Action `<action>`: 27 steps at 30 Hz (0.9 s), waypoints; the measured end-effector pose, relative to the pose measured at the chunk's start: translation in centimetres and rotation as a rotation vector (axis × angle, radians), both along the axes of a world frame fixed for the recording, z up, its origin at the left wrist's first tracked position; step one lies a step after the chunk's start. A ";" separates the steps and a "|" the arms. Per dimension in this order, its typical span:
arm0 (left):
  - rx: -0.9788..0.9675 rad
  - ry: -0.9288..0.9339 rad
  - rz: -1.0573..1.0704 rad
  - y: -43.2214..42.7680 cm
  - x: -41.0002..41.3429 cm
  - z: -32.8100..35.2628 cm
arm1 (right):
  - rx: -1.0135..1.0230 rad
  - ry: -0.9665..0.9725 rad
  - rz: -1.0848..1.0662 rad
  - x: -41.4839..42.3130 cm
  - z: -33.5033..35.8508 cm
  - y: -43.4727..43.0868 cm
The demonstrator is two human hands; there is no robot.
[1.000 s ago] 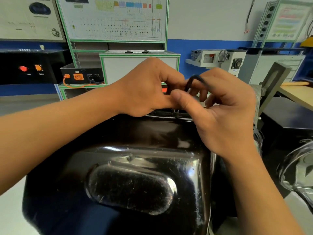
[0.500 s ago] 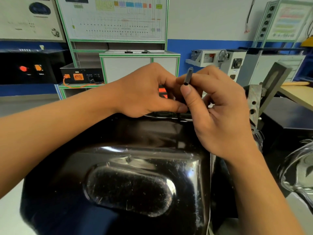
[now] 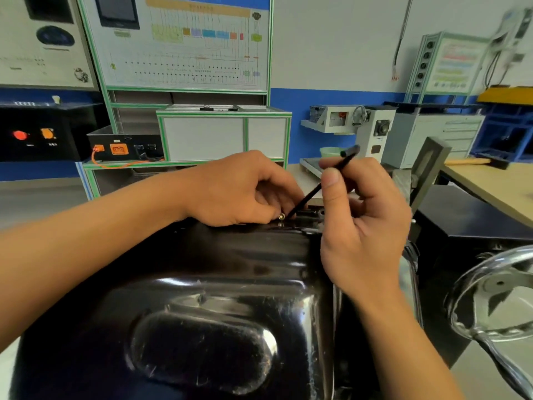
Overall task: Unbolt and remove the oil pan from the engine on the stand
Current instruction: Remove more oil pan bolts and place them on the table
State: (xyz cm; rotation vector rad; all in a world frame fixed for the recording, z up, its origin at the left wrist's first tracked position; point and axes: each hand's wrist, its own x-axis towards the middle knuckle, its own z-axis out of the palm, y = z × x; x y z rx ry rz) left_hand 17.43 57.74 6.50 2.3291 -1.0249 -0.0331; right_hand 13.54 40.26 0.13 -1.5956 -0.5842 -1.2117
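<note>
The glossy black oil pan (image 3: 207, 298) fills the lower middle of the view, bottom side up on the engine. At its far flange my left hand (image 3: 245, 189) has its fingers curled and pinches a small brass-coloured bolt (image 3: 281, 216). My right hand (image 3: 360, 215) pinches a thin black hex key (image 3: 323, 183) between thumb and fingers. The key slants down to the left, its lower tip close to the bolt and its upper end sticking out above my fingers.
A chrome handwheel (image 3: 496, 293) of the stand sits at the lower right. A grey metal bracket (image 3: 427, 168) rises behind my right hand. A wooden bench (image 3: 496, 183) is at far right. Training panels and cabinets (image 3: 222, 134) line the back wall.
My right hand has drawn back to the right and tilted the hex key, so its long shaft now shows. My left hand has dropped onto the flange, where the bolt head has come into sight.
</note>
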 end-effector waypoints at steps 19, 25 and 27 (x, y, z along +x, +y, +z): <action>-0.141 0.380 -0.120 -11.3 -1.5 3.2 | 0.519 0.136 0.003 -5.0 -0.3 -9.3; -0.374 0.687 -0.290 -21.3 -2.5 2.7 | 0.760 0.046 -0.147 -9.2 0.2 -19.5; -0.378 0.715 -0.316 -25.4 -2.9 2.1 | 0.795 0.012 -0.274 -11.0 -0.4 -23.0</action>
